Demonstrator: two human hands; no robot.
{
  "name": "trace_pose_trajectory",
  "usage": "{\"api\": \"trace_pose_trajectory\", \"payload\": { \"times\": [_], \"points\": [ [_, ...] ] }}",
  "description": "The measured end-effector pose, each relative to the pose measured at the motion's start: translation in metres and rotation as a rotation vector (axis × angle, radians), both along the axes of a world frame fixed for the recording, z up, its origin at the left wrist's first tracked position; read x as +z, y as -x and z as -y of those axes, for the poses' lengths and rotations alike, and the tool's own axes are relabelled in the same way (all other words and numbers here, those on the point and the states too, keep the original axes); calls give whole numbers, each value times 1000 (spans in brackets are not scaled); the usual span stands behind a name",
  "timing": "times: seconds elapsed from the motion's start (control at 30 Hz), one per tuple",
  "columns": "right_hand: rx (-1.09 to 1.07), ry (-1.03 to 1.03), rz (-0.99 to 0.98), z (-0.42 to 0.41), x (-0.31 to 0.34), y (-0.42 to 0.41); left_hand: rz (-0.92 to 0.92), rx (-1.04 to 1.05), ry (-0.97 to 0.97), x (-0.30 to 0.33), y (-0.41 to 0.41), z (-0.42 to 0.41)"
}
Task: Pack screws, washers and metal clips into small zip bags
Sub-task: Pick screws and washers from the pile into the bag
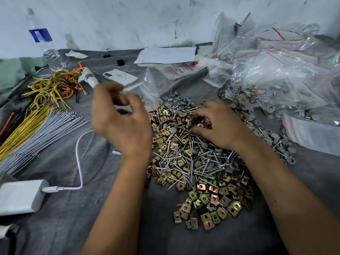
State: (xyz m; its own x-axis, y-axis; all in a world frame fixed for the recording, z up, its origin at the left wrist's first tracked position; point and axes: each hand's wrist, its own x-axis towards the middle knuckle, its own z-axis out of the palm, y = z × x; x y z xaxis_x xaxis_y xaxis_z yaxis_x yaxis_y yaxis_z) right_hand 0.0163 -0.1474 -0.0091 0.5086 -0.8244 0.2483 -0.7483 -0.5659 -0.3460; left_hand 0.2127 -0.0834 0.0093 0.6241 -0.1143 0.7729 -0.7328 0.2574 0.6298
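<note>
Reaching into the heap, the right hand [219, 124] lies palm down on the far part of the pile of hardware [195, 162], fingertips curled into the metal clips [211, 199] and screws [184, 157]; what they pinch, if anything, is hidden, so I cannot tell its grasp. The left hand [119, 116] is raised just left of the pile, blurred, its fingers curled round the mouth of a small clear zip bag [147, 85] that stands up beyond it. Grey washers [173, 130] are scattered through the heap and along its far and right edges. All of this sits on a grey cloth [165, 236]. At far right lies a mound of filled zip bags [276, 80]. To the left are bundles of yellow and grey wires [36, 126], a white charger [20, 196] with its cable, a phone [119, 76] and a water bottle [44, 43] by the wall
</note>
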Motion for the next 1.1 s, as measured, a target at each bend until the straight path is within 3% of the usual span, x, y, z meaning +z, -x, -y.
{"api": "trace_pose_trajectory", "payload": {
  "times": [0.07, 0.13, 0.27, 0.33, 0.43, 0.57, 0.73, 0.9, 1.1],
  "points": [
    [8, -64, -84, 1, 1, -2, 149, 124, 16, 0, -4, -1],
    [18, -100, -104, 2, 2, -3, 305, 113, -81, -3, 1, -1],
    [12, -35, -45, 3, -1, -4, 433, -176, -596, -15, 26, 2],
    [-34, -23, 79, 3, -1, -2, 435, -242, -726, -21, 33, 4],
    [-53, -4, 330, 0, 4, -1, 359, -292, -707, -23, 32, 6],
    [115, 34, 558, -11, 9, -6, 158, -361, -684, -24, 27, 6],
    [200, 121, 456, -10, 7, -7, -170, -481, -709, -23, 25, 13],
    [170, 169, 285, -6, 6, -8, -162, -495, -669, -24, 29, 13],
    [119, 95, 425, -13, 5, -11, -145, -477, -565, -25, 30, 13]
  ]
}}
